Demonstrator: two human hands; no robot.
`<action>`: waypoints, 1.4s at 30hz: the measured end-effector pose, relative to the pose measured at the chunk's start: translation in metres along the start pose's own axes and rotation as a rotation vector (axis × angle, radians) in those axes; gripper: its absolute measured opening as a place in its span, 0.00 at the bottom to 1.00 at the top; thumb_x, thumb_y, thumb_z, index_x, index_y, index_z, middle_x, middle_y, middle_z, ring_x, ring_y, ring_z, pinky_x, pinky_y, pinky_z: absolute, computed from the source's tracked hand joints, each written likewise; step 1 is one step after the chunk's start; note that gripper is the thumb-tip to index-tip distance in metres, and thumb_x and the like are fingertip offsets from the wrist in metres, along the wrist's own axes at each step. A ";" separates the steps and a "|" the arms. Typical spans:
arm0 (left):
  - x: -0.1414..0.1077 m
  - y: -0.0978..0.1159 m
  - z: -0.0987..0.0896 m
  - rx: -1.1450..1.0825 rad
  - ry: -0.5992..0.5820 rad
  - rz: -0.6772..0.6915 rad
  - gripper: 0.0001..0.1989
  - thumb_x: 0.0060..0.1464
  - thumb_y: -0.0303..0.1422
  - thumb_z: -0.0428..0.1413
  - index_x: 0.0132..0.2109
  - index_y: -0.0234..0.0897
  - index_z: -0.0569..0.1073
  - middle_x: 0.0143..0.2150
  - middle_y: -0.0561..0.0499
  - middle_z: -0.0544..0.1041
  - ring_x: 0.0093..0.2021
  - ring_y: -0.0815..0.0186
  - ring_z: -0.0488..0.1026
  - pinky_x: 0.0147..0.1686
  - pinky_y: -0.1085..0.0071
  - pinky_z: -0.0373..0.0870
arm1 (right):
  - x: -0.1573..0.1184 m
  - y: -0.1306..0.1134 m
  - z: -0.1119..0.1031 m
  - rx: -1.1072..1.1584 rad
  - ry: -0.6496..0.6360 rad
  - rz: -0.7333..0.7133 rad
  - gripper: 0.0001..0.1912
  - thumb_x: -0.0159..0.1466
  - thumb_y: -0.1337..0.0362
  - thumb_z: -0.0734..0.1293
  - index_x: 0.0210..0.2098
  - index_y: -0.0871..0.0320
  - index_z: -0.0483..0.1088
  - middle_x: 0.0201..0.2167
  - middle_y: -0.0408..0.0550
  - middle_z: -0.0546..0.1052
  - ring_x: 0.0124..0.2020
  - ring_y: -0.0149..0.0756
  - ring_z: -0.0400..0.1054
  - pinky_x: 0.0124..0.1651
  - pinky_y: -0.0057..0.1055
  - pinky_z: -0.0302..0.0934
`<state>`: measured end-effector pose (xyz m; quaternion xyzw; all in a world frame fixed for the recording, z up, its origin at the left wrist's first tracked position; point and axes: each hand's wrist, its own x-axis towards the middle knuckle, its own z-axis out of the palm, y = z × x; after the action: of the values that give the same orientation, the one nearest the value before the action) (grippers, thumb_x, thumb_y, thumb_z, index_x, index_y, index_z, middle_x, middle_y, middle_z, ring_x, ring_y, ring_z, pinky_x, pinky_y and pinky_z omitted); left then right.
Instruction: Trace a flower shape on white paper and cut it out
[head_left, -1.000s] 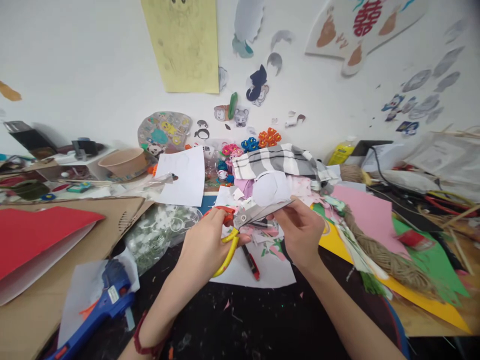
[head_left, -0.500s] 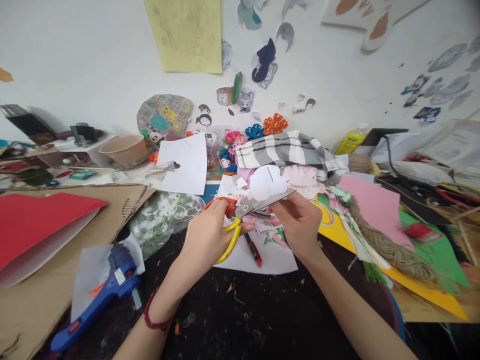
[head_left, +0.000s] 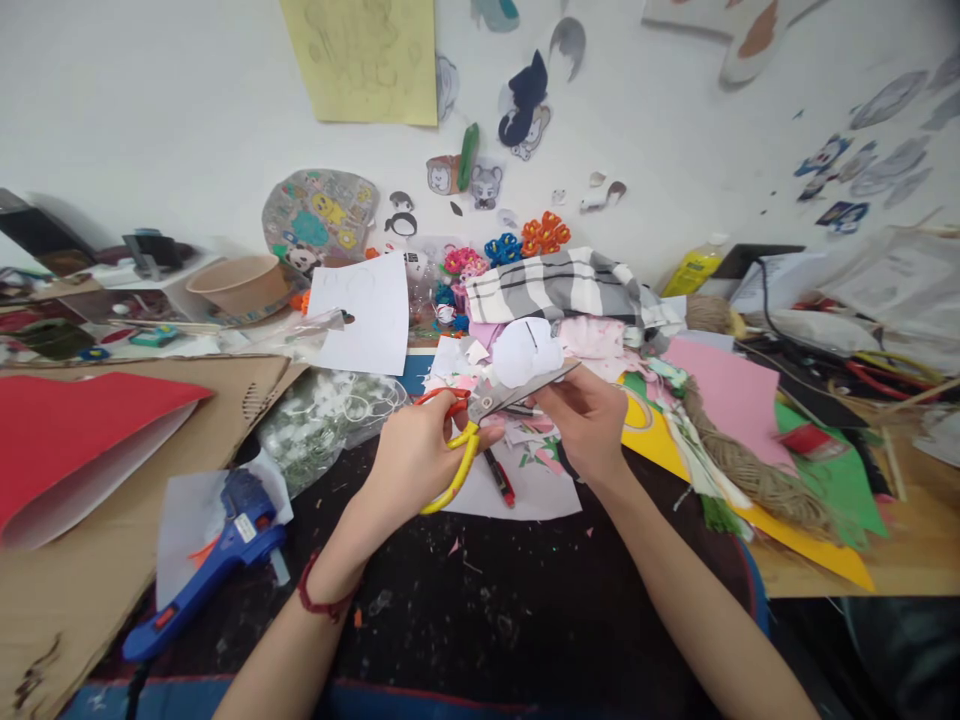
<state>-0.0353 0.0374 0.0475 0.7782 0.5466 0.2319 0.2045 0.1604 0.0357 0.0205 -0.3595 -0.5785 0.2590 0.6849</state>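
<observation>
- Looking from the head view, we see a white label (head_left: 245, 528) on the blue glue gun (head_left: 214, 565), its print too small to read.
- Our left hand (head_left: 416, 450) grips the scissors (head_left: 487, 403) by their handles; our right hand (head_left: 589, 415), bent inward, pinches the white paper cut-out (head_left: 525, 352) beside the blades.
- Since a second ago, our view has tipped down, showing the table's blue edge (head_left: 450, 702).

Craft supplies on both sides of the grip

Left of the grip and nearer the viewer, a blue glue gun (head_left: 238, 540) lies partly over a white sheet (head_left: 171, 530). Farther left, red card (head_left: 82, 430) rests on cardboard (head_left: 82, 610). Beyond the grip, checked cloth (head_left: 555, 285) is heaped before orange flowers (head_left: 546, 236). Right of it lie pink paper (head_left: 727, 385) and a hank of twine (head_left: 750, 475); farther beyond stands a yellow bottle (head_left: 694, 270).
</observation>
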 end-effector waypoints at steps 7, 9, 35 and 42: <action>-0.001 -0.001 0.003 -0.039 0.011 0.028 0.20 0.55 0.49 0.56 0.29 0.42 0.57 0.23 0.58 0.64 0.24 0.67 0.59 0.28 0.70 0.52 | 0.000 0.002 -0.001 -0.015 -0.013 0.022 0.02 0.61 0.66 0.73 0.35 0.55 0.79 0.32 0.44 0.80 0.34 0.34 0.75 0.39 0.32 0.74; -0.002 -0.001 0.002 -0.032 0.008 0.034 0.19 0.56 0.48 0.56 0.29 0.42 0.58 0.23 0.57 0.65 0.24 0.66 0.60 0.28 0.70 0.52 | 0.000 0.002 -0.001 -0.020 -0.010 0.031 0.01 0.61 0.65 0.73 0.34 0.56 0.78 0.32 0.44 0.79 0.34 0.34 0.75 0.38 0.32 0.74; -0.004 -0.003 0.002 0.027 -0.003 0.021 0.20 0.57 0.50 0.55 0.29 0.42 0.57 0.23 0.57 0.65 0.24 0.66 0.60 0.27 0.70 0.51 | 0.000 -0.001 -0.002 -0.074 -0.028 0.004 0.04 0.62 0.62 0.72 0.33 0.56 0.77 0.31 0.45 0.78 0.32 0.34 0.74 0.37 0.33 0.72; -0.004 -0.004 0.002 0.045 0.006 0.017 0.20 0.57 0.50 0.56 0.29 0.42 0.60 0.23 0.56 0.68 0.23 0.66 0.63 0.27 0.70 0.52 | 0.001 -0.001 -0.002 -0.081 -0.018 -0.017 0.02 0.62 0.64 0.72 0.33 0.56 0.77 0.31 0.44 0.78 0.33 0.34 0.74 0.38 0.35 0.72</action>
<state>-0.0384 0.0348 0.0430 0.7865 0.5458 0.2236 0.1831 0.1625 0.0355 0.0214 -0.3795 -0.5978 0.2328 0.6667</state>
